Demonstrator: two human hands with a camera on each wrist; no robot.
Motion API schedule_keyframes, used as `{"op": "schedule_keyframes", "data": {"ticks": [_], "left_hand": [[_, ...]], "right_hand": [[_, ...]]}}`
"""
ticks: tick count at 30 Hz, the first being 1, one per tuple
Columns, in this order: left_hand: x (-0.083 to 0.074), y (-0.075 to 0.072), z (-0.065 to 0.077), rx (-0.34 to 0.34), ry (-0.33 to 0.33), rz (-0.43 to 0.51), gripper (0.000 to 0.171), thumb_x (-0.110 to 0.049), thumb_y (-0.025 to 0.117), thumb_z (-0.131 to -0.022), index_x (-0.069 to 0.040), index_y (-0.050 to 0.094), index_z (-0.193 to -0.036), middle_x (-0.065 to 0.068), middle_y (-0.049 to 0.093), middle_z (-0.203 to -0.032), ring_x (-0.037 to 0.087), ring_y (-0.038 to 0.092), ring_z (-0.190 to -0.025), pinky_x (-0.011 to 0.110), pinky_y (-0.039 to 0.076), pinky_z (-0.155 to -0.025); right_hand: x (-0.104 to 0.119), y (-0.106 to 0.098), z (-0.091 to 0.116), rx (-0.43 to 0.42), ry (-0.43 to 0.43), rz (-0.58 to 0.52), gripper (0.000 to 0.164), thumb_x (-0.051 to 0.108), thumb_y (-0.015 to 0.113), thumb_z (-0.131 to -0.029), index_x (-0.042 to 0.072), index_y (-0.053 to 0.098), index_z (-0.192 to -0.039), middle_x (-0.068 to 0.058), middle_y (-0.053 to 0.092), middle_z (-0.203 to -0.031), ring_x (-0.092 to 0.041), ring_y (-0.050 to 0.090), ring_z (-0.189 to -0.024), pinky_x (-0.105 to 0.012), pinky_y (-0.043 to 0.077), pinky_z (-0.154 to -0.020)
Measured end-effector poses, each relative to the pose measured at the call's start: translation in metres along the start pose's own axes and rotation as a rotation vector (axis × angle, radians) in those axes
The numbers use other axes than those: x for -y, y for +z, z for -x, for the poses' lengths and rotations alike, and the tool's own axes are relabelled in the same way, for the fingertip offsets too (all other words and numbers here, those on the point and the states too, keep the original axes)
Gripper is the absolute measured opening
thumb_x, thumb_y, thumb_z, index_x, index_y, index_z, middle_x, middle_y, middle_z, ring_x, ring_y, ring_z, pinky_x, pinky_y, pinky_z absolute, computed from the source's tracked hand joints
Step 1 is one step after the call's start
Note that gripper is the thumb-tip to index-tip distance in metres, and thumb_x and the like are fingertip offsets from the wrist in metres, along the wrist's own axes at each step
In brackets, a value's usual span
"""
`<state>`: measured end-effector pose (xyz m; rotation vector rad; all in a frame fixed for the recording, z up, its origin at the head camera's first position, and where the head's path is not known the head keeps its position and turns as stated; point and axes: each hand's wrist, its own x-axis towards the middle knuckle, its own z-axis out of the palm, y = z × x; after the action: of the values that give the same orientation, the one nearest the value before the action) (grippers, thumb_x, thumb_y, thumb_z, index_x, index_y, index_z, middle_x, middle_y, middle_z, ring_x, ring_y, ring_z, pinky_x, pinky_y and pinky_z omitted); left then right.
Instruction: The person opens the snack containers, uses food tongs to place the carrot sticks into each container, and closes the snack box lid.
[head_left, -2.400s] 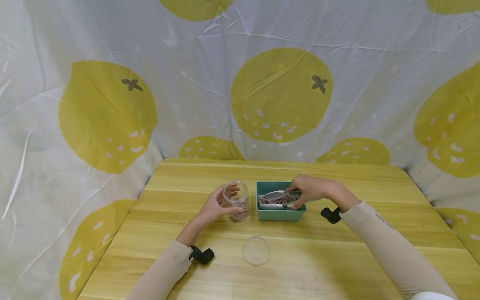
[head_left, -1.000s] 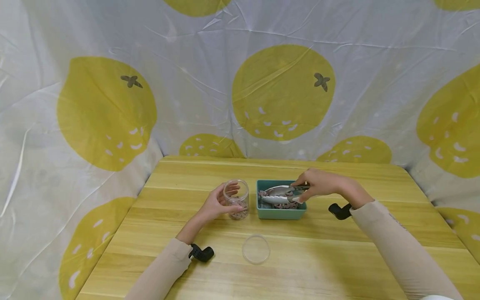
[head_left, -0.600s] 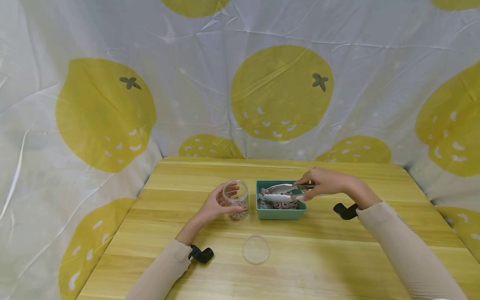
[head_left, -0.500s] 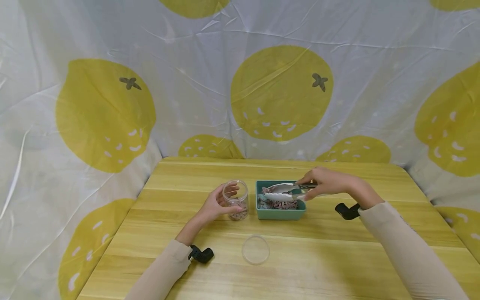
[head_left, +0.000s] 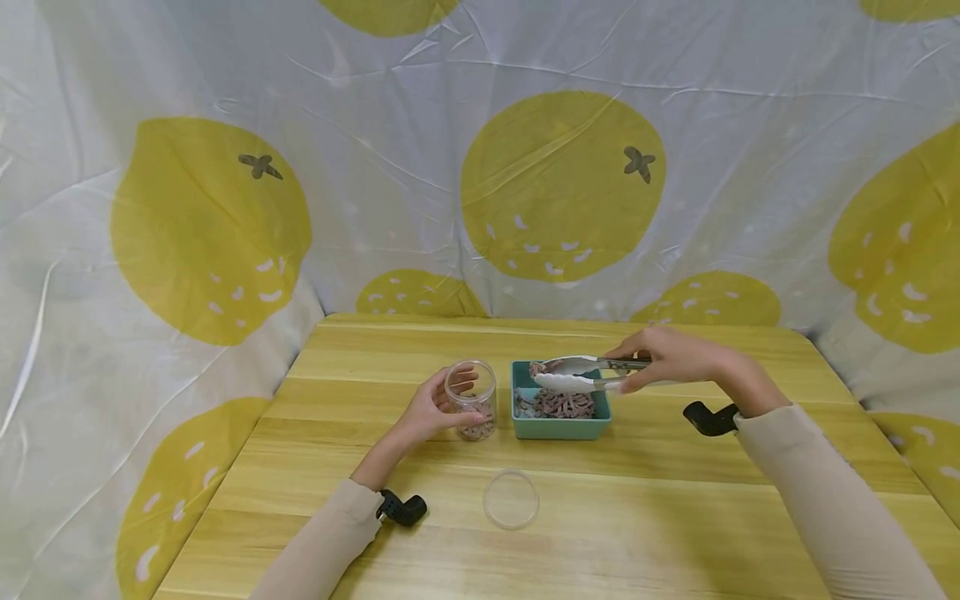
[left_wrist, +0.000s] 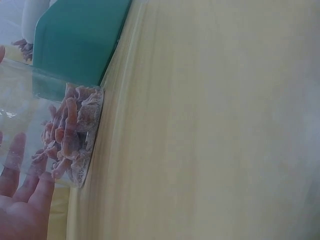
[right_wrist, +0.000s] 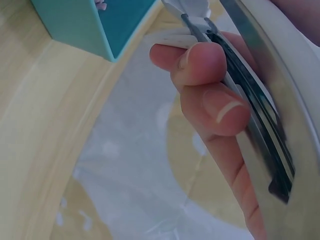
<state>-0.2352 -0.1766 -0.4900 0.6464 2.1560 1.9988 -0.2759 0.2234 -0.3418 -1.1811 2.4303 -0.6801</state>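
My left hand (head_left: pixel 429 414) grips a clear round jar (head_left: pixel 491 403) standing lidless on the table. Pinkish-brown strips (left_wrist: pixel 69 130), like some dried snack, fill its lower part in the left wrist view. Just right of the jar sits a teal rectangular tub (head_left: pixel 562 429) holding a heap of the same strips (head_left: pixel 566 403). In my right hand (head_left: pixel 678 358) are metal tongs (head_left: pixel 572 383) with pale scalloped heads, held level above the tub. A small clump of strips (head_left: pixel 537 369) shows at their tips. The right wrist view shows my fingers around the tongs' arms (right_wrist: pixel 262 107).
A clear round lid (head_left: pixel 512 500) lies flat on the wooden table (head_left: pixel 637 533) in front of the jar and tub. Lemon-printed cloth (head_left: pixel 375 208) hangs behind and at both sides. Black wrist cameras (head_left: pixel 405 508) jut from both sleeves.
The tongs have risen from inside the tub to above it, and my right hand has moved up and to the right. A clump of strips came up with them. The left hand and jar have stayed put.
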Motion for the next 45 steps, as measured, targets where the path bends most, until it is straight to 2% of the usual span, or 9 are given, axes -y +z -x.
{"op": "schedule_keyframes", "data": {"ticks": [4, 8, 11, 16, 21, 23, 29, 36, 45], "left_hand": [[0.001, -0.001, 0.0, -0.002, 0.0, 0.002, 0.075, 0.003, 0.079, -0.082, -0.003, 0.042, -0.148, 0.029, 0.044, -0.146, 0.044, 0.04, -0.136, 0.049, 0.037, -0.111], [-0.002, 0.0, -0.001, 0.0, -0.012, 0.01, 0.078, 0.005, 0.079, -0.082, 0.003, 0.038, -0.149, 0.029, 0.043, -0.147, 0.044, 0.039, -0.137, 0.05, 0.036, -0.112], [-0.004, 0.0, -0.001, 0.001, -0.017, 0.017, 0.078, 0.004, 0.079, -0.082, 0.003, 0.038, -0.149, 0.029, 0.042, -0.147, 0.044, 0.039, -0.137, 0.049, 0.036, -0.112], [-0.004, -0.001, -0.002, 0.001, -0.005, 0.015, 0.077, 0.003, 0.08, -0.082, 0.002, 0.04, -0.148, 0.027, 0.045, -0.146, 0.042, 0.041, -0.137, 0.05, 0.036, -0.112], [-0.004, -0.002, -0.002, -0.002, -0.017, 0.004, 0.077, 0.003, 0.08, -0.082, -0.001, 0.042, -0.148, 0.024, 0.047, -0.146, 0.038, 0.044, -0.136, 0.05, 0.036, -0.112], [-0.004, -0.002, -0.002, -0.004, -0.022, 0.003, 0.077, 0.003, 0.08, -0.082, -0.001, 0.042, -0.148, 0.023, 0.047, -0.146, 0.038, 0.044, -0.136, 0.049, 0.036, -0.111], [-0.002, -0.002, -0.002, -0.007, -0.023, 0.0, 0.078, 0.003, 0.081, -0.081, 0.0, 0.041, -0.148, 0.024, 0.047, -0.145, 0.038, 0.044, -0.136, 0.049, 0.037, -0.111], [-0.001, -0.002, -0.002, -0.001, -0.025, 0.009, 0.078, 0.003, 0.08, -0.082, 0.003, 0.039, -0.148, 0.028, 0.044, -0.146, 0.041, 0.042, -0.136, 0.05, 0.035, -0.112], [0.0, -0.001, -0.002, 0.01, -0.02, 0.022, 0.077, 0.003, 0.08, -0.082, -0.002, 0.041, -0.149, 0.029, 0.043, -0.147, 0.041, 0.042, -0.137, 0.05, 0.035, -0.112]], "right_hand": [[0.004, -0.005, 0.002, -0.002, 0.007, -0.014, 0.059, 0.032, 0.075, -0.091, -0.005, 0.059, -0.134, -0.003, 0.068, -0.101, -0.002, 0.031, -0.05, -0.027, 0.043, -0.059], [0.009, -0.01, 0.003, -0.014, 0.01, -0.003, 0.059, 0.032, 0.075, -0.091, -0.004, 0.06, -0.135, -0.01, 0.068, -0.118, -0.005, 0.044, -0.059, -0.028, 0.045, -0.063], [0.012, -0.014, 0.004, -0.02, 0.02, -0.004, 0.059, 0.033, 0.075, -0.091, -0.003, 0.06, -0.135, -0.014, 0.066, -0.124, -0.008, 0.05, -0.066, -0.03, 0.045, -0.069], [0.014, -0.018, 0.004, -0.026, 0.024, -0.009, 0.059, 0.033, 0.076, -0.09, -0.002, 0.06, -0.135, -0.012, 0.067, -0.124, -0.009, 0.045, -0.063, -0.03, 0.044, -0.069], [0.016, -0.021, 0.004, -0.027, 0.004, -0.013, 0.058, 0.032, 0.076, -0.09, -0.002, 0.061, -0.134, -0.004, 0.07, -0.112, -0.007, 0.038, -0.059, -0.028, 0.041, -0.061], [0.017, -0.022, 0.003, -0.03, -0.01, -0.009, 0.057, 0.031, 0.076, -0.09, -0.002, 0.061, -0.134, 0.001, 0.069, -0.1, -0.005, 0.035, -0.058, -0.027, 0.038, -0.058], [0.024, -0.028, -0.003, -0.024, -0.025, 0.006, 0.058, 0.032, 0.076, -0.09, -0.001, 0.061, -0.135, 0.008, 0.037, -0.064, -0.003, 0.027, -0.053, -0.024, 0.031, -0.051], [0.035, -0.033, -0.013, -0.004, -0.028, 0.025, 0.059, 0.033, 0.075, -0.091, -0.001, 0.06, -0.136, 0.007, 0.038, -0.064, -0.005, 0.029, -0.053, -0.026, 0.032, -0.052], [0.052, -0.036, -0.029, 0.005, -0.027, 0.059, 0.059, 0.038, 0.075, -0.09, 0.005, 0.061, -0.137, 0.005, 0.036, -0.064, -0.006, 0.026, -0.051, -0.027, 0.031, -0.052]]}}
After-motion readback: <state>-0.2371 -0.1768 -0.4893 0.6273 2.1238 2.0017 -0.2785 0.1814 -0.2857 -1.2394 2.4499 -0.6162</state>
